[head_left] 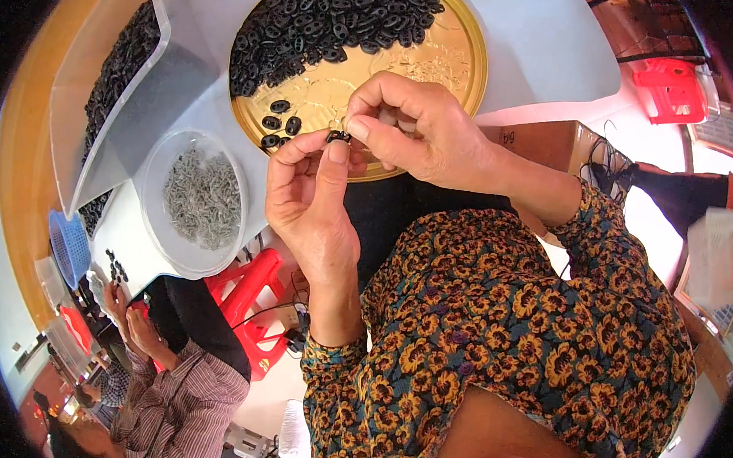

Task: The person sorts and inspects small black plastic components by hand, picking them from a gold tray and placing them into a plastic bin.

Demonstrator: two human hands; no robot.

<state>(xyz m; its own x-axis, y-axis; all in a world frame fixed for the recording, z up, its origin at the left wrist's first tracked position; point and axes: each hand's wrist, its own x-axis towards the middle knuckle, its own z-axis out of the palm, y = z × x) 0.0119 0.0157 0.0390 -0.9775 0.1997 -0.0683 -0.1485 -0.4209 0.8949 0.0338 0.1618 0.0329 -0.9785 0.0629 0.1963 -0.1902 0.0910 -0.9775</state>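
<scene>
Over the near edge of a round gold tray point(478, 48), my two hands meet. Between thumb and forefinger, my left hand point(314, 205) pinches a small black oval piece with holes point(336, 136). My right hand point(433, 137) is closed in a pinch right beside that piece; something thin and pale seems to show at its fingertips, too small to name. Similar black oval pieces point(319, 19) are heaped over the far part of the tray. Several loose ones point(270, 123) lie left of my hands, and small thin clear or metallic bits point(429, 70) are scattered at the right.
Left of the tray stands a round clear tub point(148, 205) of small metal springs. Beyond it, a translucent bin point(172, 61) holds more black pieces. A co-worker's hands point(133, 325) are at the lower left, near a red stool point(250, 306). A cardboard box point(545, 143) sits at the right.
</scene>
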